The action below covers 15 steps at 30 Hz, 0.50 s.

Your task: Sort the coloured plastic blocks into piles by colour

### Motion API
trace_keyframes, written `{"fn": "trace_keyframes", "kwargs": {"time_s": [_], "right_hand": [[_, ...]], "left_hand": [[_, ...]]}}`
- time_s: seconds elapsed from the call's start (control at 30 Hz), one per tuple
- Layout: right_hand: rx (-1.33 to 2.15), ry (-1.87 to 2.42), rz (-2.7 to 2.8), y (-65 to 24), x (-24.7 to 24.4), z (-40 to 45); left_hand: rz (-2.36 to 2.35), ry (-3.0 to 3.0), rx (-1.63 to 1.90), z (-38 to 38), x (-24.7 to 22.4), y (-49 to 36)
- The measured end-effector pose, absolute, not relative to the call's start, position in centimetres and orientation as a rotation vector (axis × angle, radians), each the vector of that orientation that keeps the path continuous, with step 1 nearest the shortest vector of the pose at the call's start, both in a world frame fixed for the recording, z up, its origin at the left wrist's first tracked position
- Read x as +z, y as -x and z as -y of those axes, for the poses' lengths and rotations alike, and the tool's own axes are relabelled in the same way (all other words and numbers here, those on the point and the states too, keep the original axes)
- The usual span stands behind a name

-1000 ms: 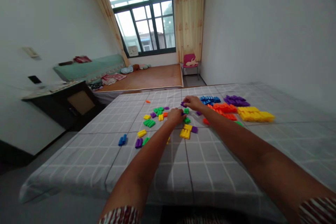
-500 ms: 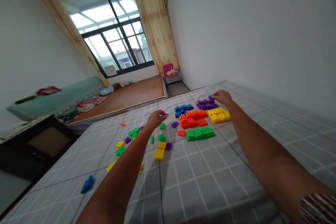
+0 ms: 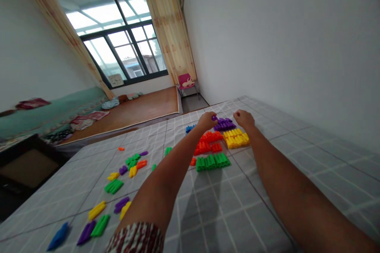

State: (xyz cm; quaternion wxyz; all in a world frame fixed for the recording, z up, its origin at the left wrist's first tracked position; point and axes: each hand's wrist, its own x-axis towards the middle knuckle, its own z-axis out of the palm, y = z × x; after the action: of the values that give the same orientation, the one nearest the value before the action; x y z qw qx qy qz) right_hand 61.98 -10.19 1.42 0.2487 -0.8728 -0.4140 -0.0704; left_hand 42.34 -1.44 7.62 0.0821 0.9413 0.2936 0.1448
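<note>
My left hand [image 3: 208, 121] is closed on a small purple piece [image 3: 214, 118] at the left edge of the purple pile [image 3: 225, 124]. Just right of that pile, my right hand [image 3: 244, 119] has its fingers curled together; whether anything is between them is too small to tell. Nearer me lie a yellow group [image 3: 236, 138], an orange group [image 3: 211, 137] and a green row [image 3: 213, 161]. Part of a blue group [image 3: 190, 128] shows behind my left forearm, which hides other pieces.
Loose green [image 3: 113, 186], yellow [image 3: 96, 210], purple [image 3: 86, 233] and blue [image 3: 58, 237] pieces are scattered on the left of the checked cloth [image 3: 249, 221]. Beyond stand a low platform [image 3: 148, 106] and a pink chair [image 3: 186, 81]. A wall rises at right.
My left hand has moved right with a purple piece, up to the purple pile. My right hand has drawn slightly away from the pile, and the view has shifted.
</note>
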Motion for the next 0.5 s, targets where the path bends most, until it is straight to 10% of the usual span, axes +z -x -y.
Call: {"fn": "trace_keyframes", "kwargs": {"time_s": [0.5], "right_hand": [[0.027,2.358,1.213,-65.3,2.4,12.0]], "left_hand": [[-0.947,-2.875,0.224,0.9,3.8,-50.8]]}}
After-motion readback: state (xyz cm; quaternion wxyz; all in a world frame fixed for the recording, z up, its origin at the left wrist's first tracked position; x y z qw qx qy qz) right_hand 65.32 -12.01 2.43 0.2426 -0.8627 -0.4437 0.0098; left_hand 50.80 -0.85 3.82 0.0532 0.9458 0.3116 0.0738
